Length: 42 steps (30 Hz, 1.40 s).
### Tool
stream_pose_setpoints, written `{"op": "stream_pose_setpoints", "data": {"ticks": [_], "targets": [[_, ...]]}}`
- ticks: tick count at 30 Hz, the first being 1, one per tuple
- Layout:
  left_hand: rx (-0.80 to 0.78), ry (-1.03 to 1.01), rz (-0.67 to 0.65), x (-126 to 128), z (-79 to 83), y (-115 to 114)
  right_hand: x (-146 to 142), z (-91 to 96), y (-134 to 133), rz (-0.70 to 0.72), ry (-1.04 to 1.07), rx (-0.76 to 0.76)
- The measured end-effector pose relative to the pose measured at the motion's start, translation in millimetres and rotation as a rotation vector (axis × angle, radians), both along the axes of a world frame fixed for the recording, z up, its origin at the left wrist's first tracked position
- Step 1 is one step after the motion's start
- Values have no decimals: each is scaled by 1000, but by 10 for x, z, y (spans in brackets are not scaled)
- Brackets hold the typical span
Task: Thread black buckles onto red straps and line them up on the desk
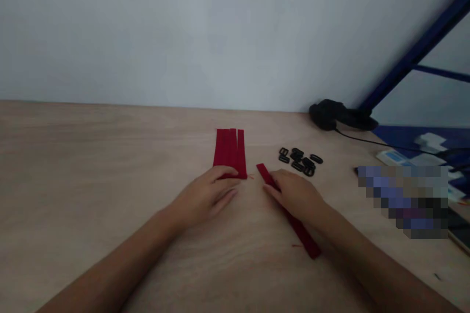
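Ribbon pokes out both ways from my right hand, which pinches it, while my left hand, spread loosely, touches the near end of the red strips on the table.

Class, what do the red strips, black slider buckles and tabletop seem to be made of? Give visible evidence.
Red strips: probably woven fabric, matt; flat, with loose reddish threads nearby.
Black slider buckles: likely plastic, possibly coated metal; uniformly dark, stiff-looking loops.
Tabletop: wood or wood-look laminate, low sheen; pale brown, with wavy grain.
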<state>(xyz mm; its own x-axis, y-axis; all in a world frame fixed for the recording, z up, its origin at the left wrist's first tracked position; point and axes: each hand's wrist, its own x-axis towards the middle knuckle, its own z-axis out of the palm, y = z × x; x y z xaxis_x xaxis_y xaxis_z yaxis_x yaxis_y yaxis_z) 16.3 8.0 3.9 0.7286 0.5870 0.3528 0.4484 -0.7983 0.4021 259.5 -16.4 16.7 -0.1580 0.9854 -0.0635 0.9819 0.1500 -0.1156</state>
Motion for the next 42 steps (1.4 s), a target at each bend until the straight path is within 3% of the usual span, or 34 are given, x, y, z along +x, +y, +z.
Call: {"op": "stream_pose_setpoints", "data": {"ticks": [7, 13, 16, 20, 24, 29, 35, 42], "targets": [[4, -10, -30, 42, 17, -59, 141, 173, -49, 213, 147, -157], [-122, 109, -113, 29, 17, -74, -29, 114, -129, 302, 412, -266], [-126, 202, -213, 30, 33, -102, -21, 82, -34, 175, 473, -149], [-86, 226, -213, 35, 24, -102, 238, 20, 240, -102, 89, 176], [-100, 222, -195, 30, 9, -88, 471, -79, 433, -174, -107, 198], [-115, 223, -179, 3, 21, -98, 469, -119, 428, -77, -54, 173], [-182, 240, -146, -1, 33, -94, 342, -116, 323, 216, 220, 109], [-217, 210, -152, -9, 30, -85, 288, -52, 202, 234, 300, -5]]}}
